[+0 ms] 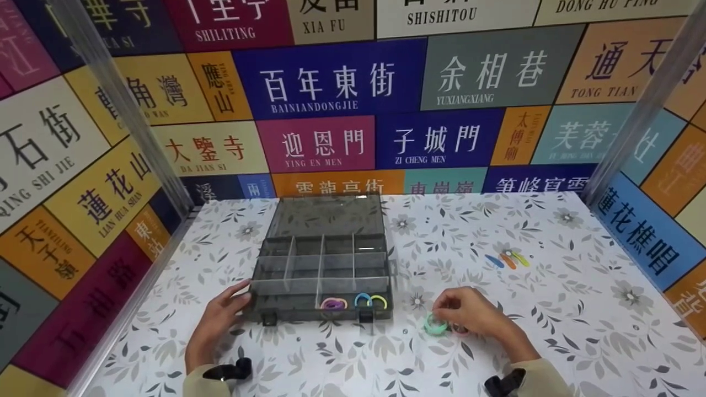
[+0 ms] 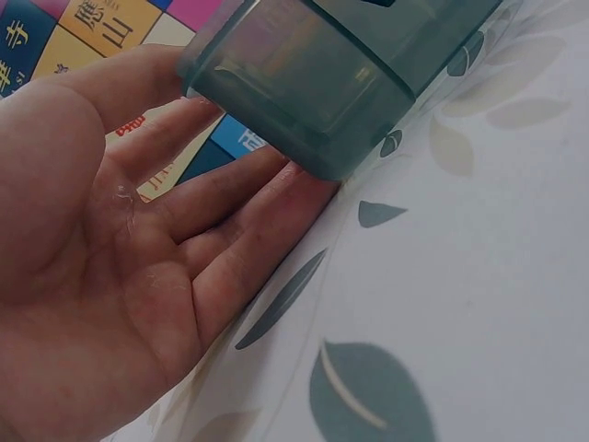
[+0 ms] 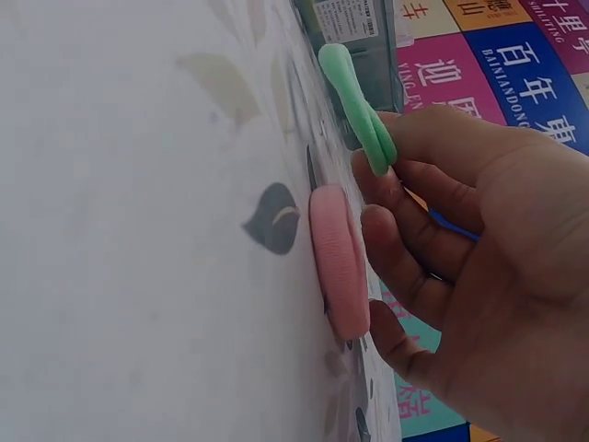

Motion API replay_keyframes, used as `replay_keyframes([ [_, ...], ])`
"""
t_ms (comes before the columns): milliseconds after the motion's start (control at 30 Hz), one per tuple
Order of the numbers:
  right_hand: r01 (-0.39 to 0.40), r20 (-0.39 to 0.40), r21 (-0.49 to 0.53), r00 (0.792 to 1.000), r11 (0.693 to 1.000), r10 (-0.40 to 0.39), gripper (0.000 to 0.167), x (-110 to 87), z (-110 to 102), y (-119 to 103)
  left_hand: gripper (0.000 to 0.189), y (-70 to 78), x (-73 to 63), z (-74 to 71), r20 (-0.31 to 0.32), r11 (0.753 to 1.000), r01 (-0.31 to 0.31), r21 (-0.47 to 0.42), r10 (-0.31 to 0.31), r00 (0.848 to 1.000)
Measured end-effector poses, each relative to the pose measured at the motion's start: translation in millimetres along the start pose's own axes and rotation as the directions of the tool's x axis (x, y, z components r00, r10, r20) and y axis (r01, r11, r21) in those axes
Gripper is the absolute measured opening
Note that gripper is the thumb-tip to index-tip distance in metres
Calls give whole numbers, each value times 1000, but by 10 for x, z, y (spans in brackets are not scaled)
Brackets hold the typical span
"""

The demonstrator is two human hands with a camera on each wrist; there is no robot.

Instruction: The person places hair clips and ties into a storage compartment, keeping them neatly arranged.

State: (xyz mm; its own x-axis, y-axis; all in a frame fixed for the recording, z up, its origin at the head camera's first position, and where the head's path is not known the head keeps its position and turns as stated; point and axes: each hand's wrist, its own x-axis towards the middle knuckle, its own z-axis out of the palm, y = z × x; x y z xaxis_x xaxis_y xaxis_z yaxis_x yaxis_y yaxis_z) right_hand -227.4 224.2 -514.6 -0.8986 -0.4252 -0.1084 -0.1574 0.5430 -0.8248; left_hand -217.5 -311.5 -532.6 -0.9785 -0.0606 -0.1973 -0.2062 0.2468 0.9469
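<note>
Pinching the green ring [image 3: 353, 103] between thumb and finger, the right hand [image 1: 471, 313] has the see-through box [image 1: 295, 314] to its left, across a bit of table [image 1: 405, 355]. I see the left hand [image 1: 218, 314] is nearer, touching the box's side with loose fingers. The right wrist view shows the pink ring [image 3: 338, 262] plainly; the head view mostly hides it.

Soft, even light on the white table [image 1: 325, 366]
I see a white shine on the dark box [image 1: 322, 286], and the clear post [image 1: 135, 105] gleams. Both wrist views look dimmer, and in the right one a leaf print [image 3: 221, 89] is fuzzy.
</note>
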Motion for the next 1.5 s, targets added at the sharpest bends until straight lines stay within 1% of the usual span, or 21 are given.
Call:
replay_keyframes([
  [133,18,-40,3,999,1000,-18,14,1,11,-55,59,9,10,0,11,1000,6,-11,-6,1000],
  [267,30,-77,-2,997,1000,-30,12,12,17,-132,59,5,27,5,19,999,25,-22,-25,1000],
  [367,33,-102,-18,994,999,-35,9,36,23,-190,60,1,40,2,9,999,40,-24,-40,999],
  [467,53,-128,-20,990,998,-55,9,74,31,-246,59,0,52,-4,1,998,49,-25,-49,999],
  [633,98,-138,-3,986,995,-98,12,145,52,-322,59,16,62,-1,-4,998,54,-21,-55,999],
  [767,113,-151,16,983,993,-109,16,189,77,-374,58,33,60,13,-5,998,55,-13,-56,998],
  [900,128,-170,38,978,991,-120,23,225,104,-420,58,39,65,17,4,998,46,-31,-46,999],
  [1000,131,-179,47,976,990,-121,24,255,132,-457,58,33,69,10,11,998,41,-42,-40,999],
  [1167,160,-174,78,974,984,-145,22,319,185,-526,58,20,66,2,15,999,36,-30,-36,999],
  [1233,162,-168,82,975,983,-146,21,325,210,-614,57,18,63,7,8,999,32,-27,-32,999],
  [1367,151,-160,78,977,985,-137,19,414,272,-669,55,11,52,12,-7,999,20,-31,-21,1000],
  [1500,138,-159,71,979,988,-125,18,521,341,-657,57,-1,47,13,-19,1000,9,-29,-10,1000],
])
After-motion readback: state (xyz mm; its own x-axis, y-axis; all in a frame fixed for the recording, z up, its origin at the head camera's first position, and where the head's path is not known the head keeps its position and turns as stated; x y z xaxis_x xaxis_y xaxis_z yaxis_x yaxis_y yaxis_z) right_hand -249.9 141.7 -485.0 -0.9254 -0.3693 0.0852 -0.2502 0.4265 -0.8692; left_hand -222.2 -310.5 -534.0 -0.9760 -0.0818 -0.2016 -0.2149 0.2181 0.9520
